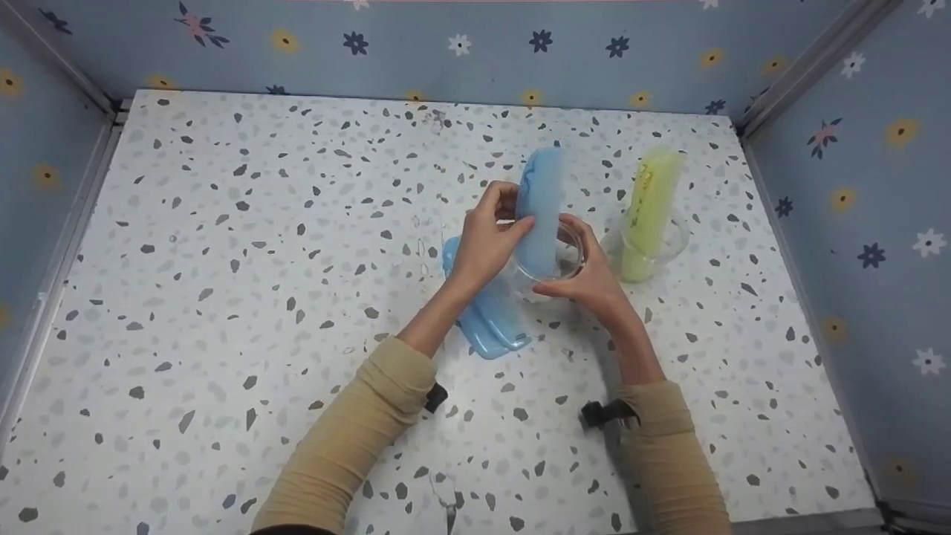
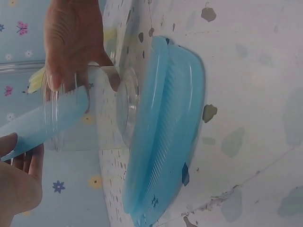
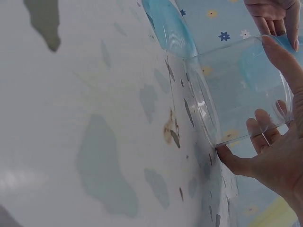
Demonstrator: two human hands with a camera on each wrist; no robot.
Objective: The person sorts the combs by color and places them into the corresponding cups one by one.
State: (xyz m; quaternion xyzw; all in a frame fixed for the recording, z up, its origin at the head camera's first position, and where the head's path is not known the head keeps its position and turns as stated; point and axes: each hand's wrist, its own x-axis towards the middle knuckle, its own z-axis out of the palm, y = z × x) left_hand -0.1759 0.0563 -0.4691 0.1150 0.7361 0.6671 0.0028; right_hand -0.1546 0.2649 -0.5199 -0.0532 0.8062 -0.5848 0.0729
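My left hand (image 1: 487,241) pinches a translucent blue comb (image 1: 544,182) between thumb and fingers. The comb stands nearly upright in the head view, its lower end inside a clear jar (image 2: 106,135). Around the jar's side curl the fingers and thumb of my right hand (image 1: 598,286). The jar's base is close to the table; whether it touches cannot be told. Beside and partly beneath my left forearm lie what look like two overlapping blue combs (image 2: 182,99), flat on the table.
To the right, a second clear jar (image 1: 677,239) holds a yellow-green comb (image 1: 652,200) that leans upward. The speckled white table (image 1: 223,297) is bounded by blue flowered panels (image 1: 490,67) at the back and sides. A small metal item (image 1: 450,516) appears at the front edge.
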